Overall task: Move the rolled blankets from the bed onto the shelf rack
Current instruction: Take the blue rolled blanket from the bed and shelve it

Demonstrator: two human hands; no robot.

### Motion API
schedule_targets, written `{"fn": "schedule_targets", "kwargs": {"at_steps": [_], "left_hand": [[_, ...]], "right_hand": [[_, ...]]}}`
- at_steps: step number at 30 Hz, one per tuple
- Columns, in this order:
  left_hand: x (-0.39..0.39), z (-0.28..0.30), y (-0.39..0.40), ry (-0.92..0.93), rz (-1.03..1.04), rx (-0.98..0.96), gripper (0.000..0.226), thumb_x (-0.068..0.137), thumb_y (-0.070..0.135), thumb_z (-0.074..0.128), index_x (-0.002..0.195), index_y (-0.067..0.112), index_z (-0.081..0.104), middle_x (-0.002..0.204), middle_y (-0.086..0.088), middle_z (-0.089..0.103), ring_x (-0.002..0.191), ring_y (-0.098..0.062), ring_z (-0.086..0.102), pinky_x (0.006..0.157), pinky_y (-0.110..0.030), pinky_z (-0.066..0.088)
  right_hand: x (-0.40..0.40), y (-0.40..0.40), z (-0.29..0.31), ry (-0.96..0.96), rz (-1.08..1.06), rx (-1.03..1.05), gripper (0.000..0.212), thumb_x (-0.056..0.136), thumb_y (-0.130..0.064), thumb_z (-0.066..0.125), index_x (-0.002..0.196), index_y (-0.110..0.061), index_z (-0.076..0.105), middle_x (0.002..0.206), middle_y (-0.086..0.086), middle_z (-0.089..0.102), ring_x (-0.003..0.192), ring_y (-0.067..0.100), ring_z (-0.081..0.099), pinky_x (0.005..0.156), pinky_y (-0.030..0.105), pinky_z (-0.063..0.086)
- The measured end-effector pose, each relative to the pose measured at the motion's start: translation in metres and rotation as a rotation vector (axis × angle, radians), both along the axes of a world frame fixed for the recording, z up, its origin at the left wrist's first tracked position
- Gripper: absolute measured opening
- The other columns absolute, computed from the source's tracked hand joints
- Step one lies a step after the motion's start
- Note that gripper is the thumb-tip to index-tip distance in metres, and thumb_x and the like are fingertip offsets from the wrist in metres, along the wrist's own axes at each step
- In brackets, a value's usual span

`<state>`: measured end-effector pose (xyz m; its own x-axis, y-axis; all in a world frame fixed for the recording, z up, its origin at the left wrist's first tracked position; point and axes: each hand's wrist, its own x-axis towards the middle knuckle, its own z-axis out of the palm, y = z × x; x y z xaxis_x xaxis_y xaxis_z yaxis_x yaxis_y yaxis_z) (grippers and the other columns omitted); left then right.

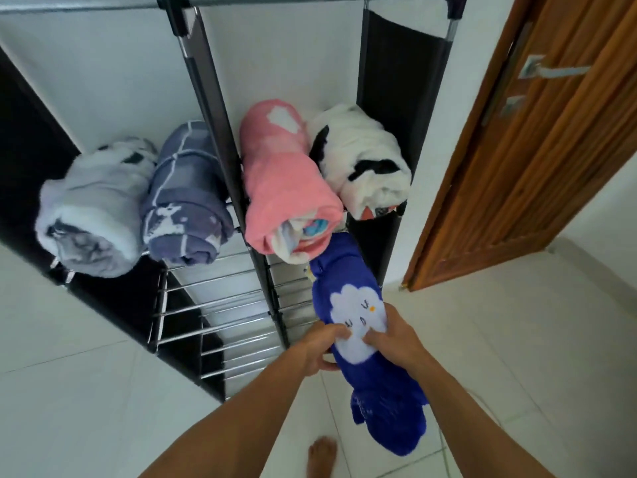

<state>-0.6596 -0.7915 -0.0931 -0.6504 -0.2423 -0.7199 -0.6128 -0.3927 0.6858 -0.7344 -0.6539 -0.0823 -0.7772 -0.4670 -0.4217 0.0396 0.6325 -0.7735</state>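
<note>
I hold a rolled dark blue blanket (375, 384) with a white cloud face on it, gripped by both hands: my left hand (315, 350) on its left side, my right hand (396, 336) on its right. Its far end pokes into the right bay of the shelf rack (220, 291), below the upper tier. On that upper tier lie a pale lilac roll (93, 208), a purple-grey checked roll (186, 198), a pink roll (286, 188) and a white-and-black roll (362, 160).
A wooden door (537, 139) with a metal handle stands ajar to the right of the rack. White floor tiles (86, 391) spread around, and my bare foot (322, 455) shows at the bottom. The rack's lower wire shelves (224, 326) hold nothing visible.
</note>
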Motion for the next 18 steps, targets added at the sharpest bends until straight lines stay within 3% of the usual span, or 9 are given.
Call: {"fn": "schedule_targets", "kwargs": {"at_steps": [4,9,12,15,18], "left_hand": [[-0.050,-0.017,-0.033,0.025,0.055,-0.005,0.040,0.080,0.014,0.061,0.119,0.021,0.059,0.118,-0.005,0.067,0.106,-0.025,0.063,0.085,-0.042,0.057],[-0.104,-0.038,-0.072,0.108,0.123,-0.014,0.036,0.085,0.004,0.058,0.120,0.012,0.061,0.109,-0.007,0.070,0.096,-0.023,0.066,0.072,-0.036,0.059],[-0.130,-0.047,-0.082,0.149,0.173,-0.003,0.034,0.088,-0.005,0.052,0.120,0.003,0.058,0.099,-0.005,0.065,0.084,-0.018,0.061,0.072,-0.032,0.054],[-0.145,-0.050,-0.082,0.143,0.163,-0.046,0.028,0.095,-0.006,0.044,0.115,0.013,0.049,0.107,-0.001,0.055,0.091,-0.021,0.055,0.084,-0.035,0.046],[-0.146,-0.065,-0.081,0.126,0.044,-0.067,0.034,0.095,-0.006,0.042,0.119,0.017,0.049,0.109,-0.006,0.063,0.086,-0.020,0.058,0.068,-0.027,0.052]], "right_hand": [[-0.051,-0.041,-0.017,0.022,-0.015,-0.007,0.070,0.086,-0.013,0.059,0.147,-0.015,0.027,0.144,0.012,0.046,0.128,0.030,0.047,0.098,0.036,0.042],[-0.105,-0.083,-0.036,0.028,-0.028,-0.057,0.067,0.088,-0.011,0.058,0.147,-0.009,0.026,0.142,0.014,0.048,0.126,0.031,0.049,0.089,0.032,0.043],[-0.127,-0.101,-0.044,0.052,-0.054,-0.067,0.071,0.088,-0.012,0.058,0.150,-0.010,0.023,0.145,0.015,0.046,0.132,0.033,0.046,0.099,0.033,0.041],[-0.142,-0.109,-0.054,0.070,-0.040,-0.065,0.068,0.089,-0.010,0.056,0.150,-0.011,0.024,0.147,0.013,0.044,0.136,0.031,0.043,0.106,0.033,0.037],[-0.142,-0.111,-0.067,0.069,-0.007,-0.017,0.066,0.090,-0.006,0.051,0.150,-0.009,0.023,0.151,0.013,0.039,0.138,0.030,0.039,0.111,0.032,0.033]]}}
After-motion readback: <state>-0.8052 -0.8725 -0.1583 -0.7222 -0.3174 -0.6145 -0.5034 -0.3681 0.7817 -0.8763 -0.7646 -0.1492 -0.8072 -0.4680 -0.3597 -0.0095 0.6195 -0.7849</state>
